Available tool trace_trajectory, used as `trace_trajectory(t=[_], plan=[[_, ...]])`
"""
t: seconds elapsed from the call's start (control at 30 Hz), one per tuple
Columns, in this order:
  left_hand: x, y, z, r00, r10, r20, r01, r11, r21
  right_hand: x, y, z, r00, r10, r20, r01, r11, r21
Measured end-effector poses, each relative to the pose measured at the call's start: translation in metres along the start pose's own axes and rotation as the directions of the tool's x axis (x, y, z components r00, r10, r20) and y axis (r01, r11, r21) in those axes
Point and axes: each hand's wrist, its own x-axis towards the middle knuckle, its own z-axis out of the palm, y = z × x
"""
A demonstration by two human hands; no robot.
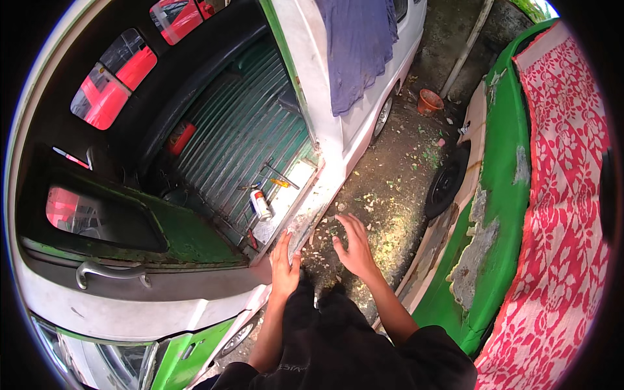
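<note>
My left hand (pixel 284 263) has its fingers extended at the pale, worn sill (pixel 303 214) of the van's open doorway; whether it touches the sill is hard to tell. My right hand (pixel 354 250) is open over the dirt ground, just outside the sill, holding nothing. Inside, on the green ribbed floor (pixel 224 123) near the doorway, lie a white spray can (pixel 260 203), a yellow-handled tool (pixel 279 182) and a long metal bar tool (pixel 290 185). A red cylinder (pixel 182 138) lies farther in.
An open green door (pixel 175 240) with a handle is at left. A purple cloth (pixel 354 52) drapes the white van body. At right stand a green seat (pixel 500 195) with peeling patches, a red floral cloth (pixel 552 182), a tire (pixel 445 182), an orange pot (pixel 429 101) and a leaning pole (pixel 468 49).
</note>
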Motion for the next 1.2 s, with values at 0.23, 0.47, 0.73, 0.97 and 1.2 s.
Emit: trace_trajectory(t=[0.23, 0.47, 0.73, 0.97, 1.2], plan=[[0.030, -0.035, -0.045, 0.994, -0.050, -0.093, 0.049, 0.999, -0.011, 0.052, -0.028, 0.063, 0.998, -0.042, 0.055, 0.040, 0.998, 0.038], [0.080, -0.105, -0.072, 0.984, -0.066, -0.167, 0.049, 0.993, -0.103, 0.091, -0.024, 0.141, 0.996, -0.051, 0.079, 0.048, 0.998, 0.036], [0.129, -0.214, -0.044, 0.905, -0.364, -0.218, 0.292, 0.907, -0.303, 0.120, 0.031, 0.229, 0.985, 0.109, 0.131, -0.122, 0.988, 0.098], [0.146, -0.318, 0.003, 0.792, -0.570, -0.220, 0.443, 0.783, -0.436, 0.144, 0.129, 0.360, 0.889, 0.297, 0.347, -0.381, 0.901, 0.205], [0.179, -0.406, 0.059, 0.824, -0.559, -0.091, 0.375, 0.659, -0.652, 0.158, 0.190, 0.474, 0.795, 0.361, 0.487, -0.459, 0.883, 0.095]])
